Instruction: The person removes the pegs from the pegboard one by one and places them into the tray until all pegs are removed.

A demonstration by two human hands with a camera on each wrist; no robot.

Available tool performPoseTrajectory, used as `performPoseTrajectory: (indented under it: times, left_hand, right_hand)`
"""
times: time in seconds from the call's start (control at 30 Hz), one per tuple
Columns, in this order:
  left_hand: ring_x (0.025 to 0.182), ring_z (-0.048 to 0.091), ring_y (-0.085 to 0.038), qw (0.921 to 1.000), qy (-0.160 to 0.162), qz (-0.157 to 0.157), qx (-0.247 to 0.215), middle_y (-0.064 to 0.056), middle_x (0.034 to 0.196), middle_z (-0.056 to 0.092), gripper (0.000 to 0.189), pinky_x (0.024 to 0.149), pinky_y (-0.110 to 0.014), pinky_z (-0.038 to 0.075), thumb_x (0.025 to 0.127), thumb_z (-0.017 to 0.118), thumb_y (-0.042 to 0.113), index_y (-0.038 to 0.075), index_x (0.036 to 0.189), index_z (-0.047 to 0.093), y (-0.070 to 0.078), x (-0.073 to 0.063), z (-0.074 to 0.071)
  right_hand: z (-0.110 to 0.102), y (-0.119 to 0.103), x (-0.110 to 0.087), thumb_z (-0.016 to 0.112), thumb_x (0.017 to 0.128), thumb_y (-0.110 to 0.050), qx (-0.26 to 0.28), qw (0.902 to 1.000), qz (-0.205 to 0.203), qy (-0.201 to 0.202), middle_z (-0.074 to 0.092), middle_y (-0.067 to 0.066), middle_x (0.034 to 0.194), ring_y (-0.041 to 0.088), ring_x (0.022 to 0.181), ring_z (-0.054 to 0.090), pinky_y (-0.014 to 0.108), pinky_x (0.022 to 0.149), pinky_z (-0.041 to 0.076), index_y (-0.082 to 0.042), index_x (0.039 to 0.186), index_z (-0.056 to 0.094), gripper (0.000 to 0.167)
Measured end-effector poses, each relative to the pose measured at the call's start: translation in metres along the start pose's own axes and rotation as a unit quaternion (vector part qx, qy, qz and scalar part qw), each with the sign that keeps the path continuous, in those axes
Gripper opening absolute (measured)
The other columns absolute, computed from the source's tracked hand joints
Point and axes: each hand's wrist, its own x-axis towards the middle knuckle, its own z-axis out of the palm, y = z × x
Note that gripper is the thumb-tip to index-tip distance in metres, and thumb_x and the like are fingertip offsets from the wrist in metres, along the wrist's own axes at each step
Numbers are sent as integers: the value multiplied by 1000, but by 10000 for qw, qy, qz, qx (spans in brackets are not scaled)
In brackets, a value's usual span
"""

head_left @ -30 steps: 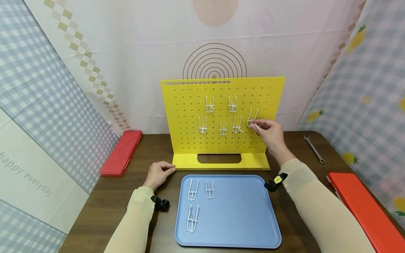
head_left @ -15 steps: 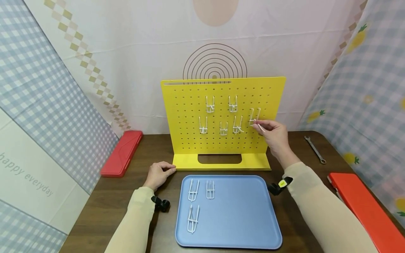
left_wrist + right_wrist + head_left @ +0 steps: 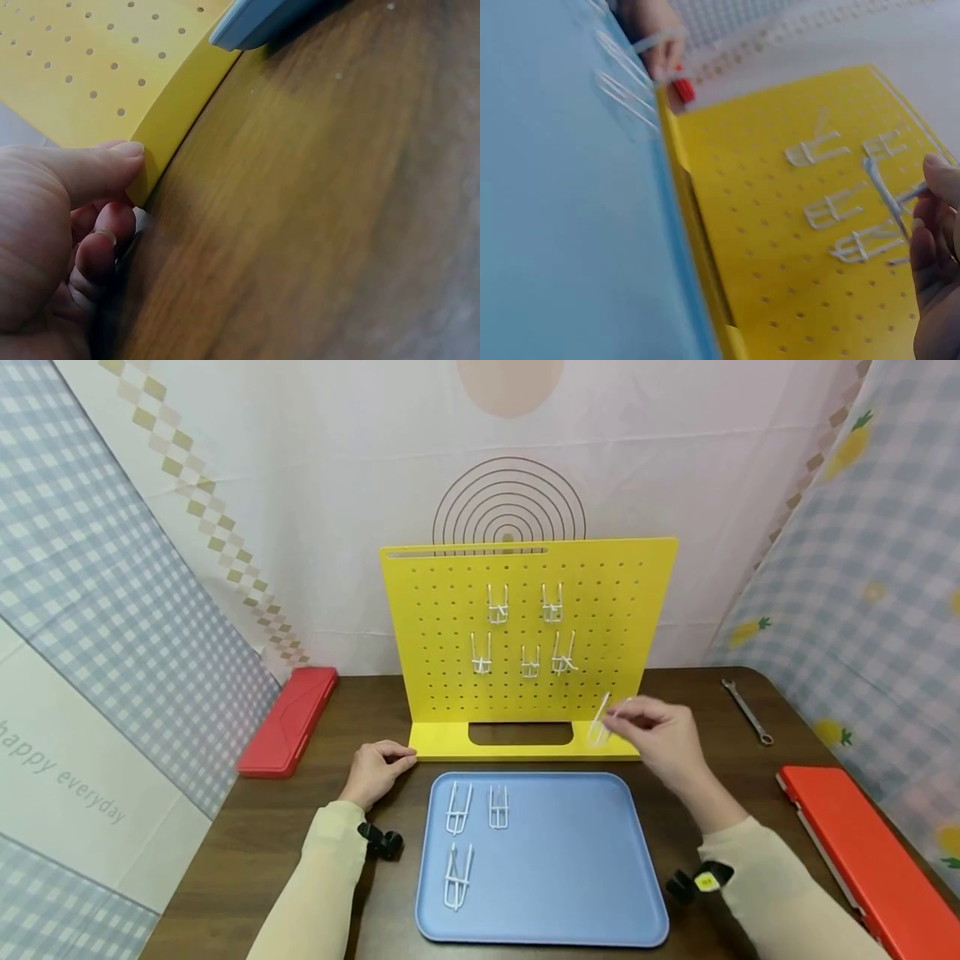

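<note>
My right hand pinches a white wire pegboard hook between thumb and fingers, in front of the lower right of the yellow pegboard. In the right wrist view the hook is blurred and partly covered by the fingers. At the board's front left corner, my left hand grips the base edge. The left wrist view has its thumb on top of the yellow edge and curled fingers beside it. Several similar hooks hang on the board, among them a top left one.
A blue tray lies before the board, with three white wire hooks on its left side. Red cases flank it, one at left and one at right. A wrench lies at the back right.
The right hand has taken the rightmost hook off the pegboard and brought it down toward the base. The left hand has stayed at the corner.
</note>
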Motion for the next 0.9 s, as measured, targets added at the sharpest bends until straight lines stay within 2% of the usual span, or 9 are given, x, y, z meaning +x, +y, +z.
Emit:
performPoseTrajectory:
  times: [0.13, 0.27, 0.43, 0.57, 0.73, 0.9]
  left_hand:
    - [88, 63, -19, 10000, -43, 33, -22, 1, 90, 71, 11, 83, -41, 50, 82, 78, 16, 14, 92, 79, 2, 1, 1]
    - [88, 63, -18, 10000, -59, 41, 6, 2, 90, 71, 11, 83, -40, 50, 82, 78, 17, 14, 93, 79, 0, 1, 1]
    - [89, 63, -20, 9999, 73, 63, 70, 0, 91, 72, 12, 84, -41, 50, 82, 78, 18, 13, 93, 79, -2, -4, -1]
    - [89, 64, -20, 9998, 178, 61, 65, -1, 92, 72, 11, 83, -40, 50, 82, 78, 18, 13, 92, 79, -4, -9, -2]
    - [90, 64, -20, 9998, 121, 155, 15, -1, 93, 72, 11, 83, -40, 50, 83, 77, 18, 13, 92, 79, -4, -8, -2]
    - [90, 64, -19, 9996, 99, 265, 94, 0, 94, 72, 10, 83, -39, 50, 83, 77, 18, 13, 92, 78, -4, -2, 1]
  right_hand:
    - [15, -8, -28, 75, 81, 0, -373, 9971, 413, -519, 73, 12, 90, 10, 75, 66, 24, 61, 54, 2, 87, 74, 6]
    - [34, -9, -47, 76, 80, 1, -206, 9931, 599, -983, 73, 10, 88, 11, 73, 65, 25, 59, 53, 1, 88, 75, 9]
    - [62, -15, -63, 76, 77, 5, -112, 9873, 271, -1562, 73, 9, 83, 9, 65, 61, 26, 53, 51, 3, 87, 74, 11]
    - [82, -5, -74, 76, 77, 6, 133, 9795, -30, -2009, 72, 11, 80, 9, 64, 61, 30, 52, 52, 4, 86, 74, 9]
    - [98, 14, -86, 77, 80, -2, 430, 9710, -128, -2349, 73, 7, 82, 7, 65, 62, 28, 52, 52, -4, 85, 75, 6]
    - [105, 18, -88, 77, 82, -9, 426, 9669, -156, -2509, 73, 3, 82, 7, 65, 61, 28, 52, 52, -10, 85, 76, 4]
